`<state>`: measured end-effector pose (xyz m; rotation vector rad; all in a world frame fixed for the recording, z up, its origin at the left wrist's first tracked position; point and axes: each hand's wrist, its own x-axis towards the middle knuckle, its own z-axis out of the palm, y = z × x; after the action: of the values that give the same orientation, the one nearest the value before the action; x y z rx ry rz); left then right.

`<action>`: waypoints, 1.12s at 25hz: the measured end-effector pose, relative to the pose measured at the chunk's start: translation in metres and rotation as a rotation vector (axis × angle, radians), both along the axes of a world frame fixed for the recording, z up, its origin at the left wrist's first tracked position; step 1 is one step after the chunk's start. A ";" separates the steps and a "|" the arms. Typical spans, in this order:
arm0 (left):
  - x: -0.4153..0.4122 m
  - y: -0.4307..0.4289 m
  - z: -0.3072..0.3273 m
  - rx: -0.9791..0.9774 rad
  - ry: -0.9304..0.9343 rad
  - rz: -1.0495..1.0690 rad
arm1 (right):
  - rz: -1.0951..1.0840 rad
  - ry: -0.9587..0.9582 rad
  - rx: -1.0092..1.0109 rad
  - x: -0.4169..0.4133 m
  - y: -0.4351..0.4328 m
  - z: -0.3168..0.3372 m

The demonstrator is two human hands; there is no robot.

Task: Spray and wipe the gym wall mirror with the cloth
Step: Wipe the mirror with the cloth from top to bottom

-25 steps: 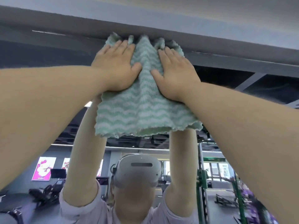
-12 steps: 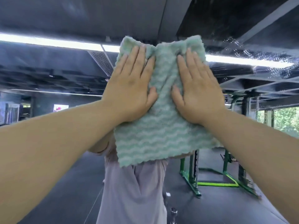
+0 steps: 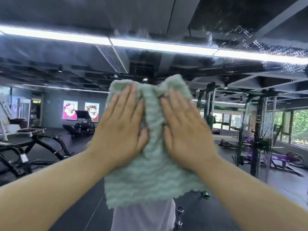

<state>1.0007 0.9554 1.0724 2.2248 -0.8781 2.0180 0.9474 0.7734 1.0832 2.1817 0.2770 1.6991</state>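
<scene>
Cloth [image 3: 150, 180] dragged down the mirror [image 3: 66, 64] from its top edge; left hand [image 3: 121, 130] and right hand [image 3: 185, 132] flat, pressing, not gripping. Droplets [image 3: 236, 32] upper right still unwiped.

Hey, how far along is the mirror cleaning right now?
Sprayed: droplets speckle the mirror, upper right. In hand: left hand and right hand press the cloth flat on the glass. Left: those droplets, not yet wiped.

Left hand [image 3: 120, 129] and right hand [image 3: 186, 130] side by side, fingers [image 3: 124, 97] straight and upward, both seemingly pressed flat.
</scene>
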 end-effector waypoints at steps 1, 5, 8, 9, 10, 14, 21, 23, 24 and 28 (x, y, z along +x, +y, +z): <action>-0.002 -0.014 0.014 0.015 -0.012 -0.009 | -0.057 -0.008 0.085 -0.006 -0.015 0.009; 0.007 -0.001 0.075 -0.061 -0.024 0.012 | -0.050 -0.152 0.418 0.008 0.018 0.056; 0.021 0.059 0.035 -0.120 0.034 0.053 | 0.073 -0.118 0.214 0.030 0.083 0.022; 0.023 0.075 0.007 -0.105 0.043 0.066 | 0.086 -0.061 0.125 0.032 0.094 -0.003; 0.023 0.086 -0.024 -0.060 0.050 0.085 | 0.082 -0.015 0.061 0.032 0.097 -0.026; 0.033 0.106 -0.045 0.077 -0.014 0.048 | -0.014 -0.016 0.054 0.027 0.093 -0.039; 0.083 0.247 0.015 -0.176 0.031 0.017 | 0.038 -0.140 0.244 0.085 0.259 0.014; 0.090 0.295 -0.037 -0.173 0.064 0.033 | 0.070 -0.052 0.093 0.095 0.300 -0.023; 0.092 0.315 -0.065 -0.146 0.090 0.048 | 0.064 0.003 0.034 0.096 0.315 -0.045; 0.100 0.352 -0.075 -0.093 0.147 0.105 | -0.004 0.065 0.057 0.094 0.341 -0.066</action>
<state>1.1004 1.3076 0.9976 2.3771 -0.6536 1.8632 1.0416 1.1144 1.0174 2.2796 0.2435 1.6556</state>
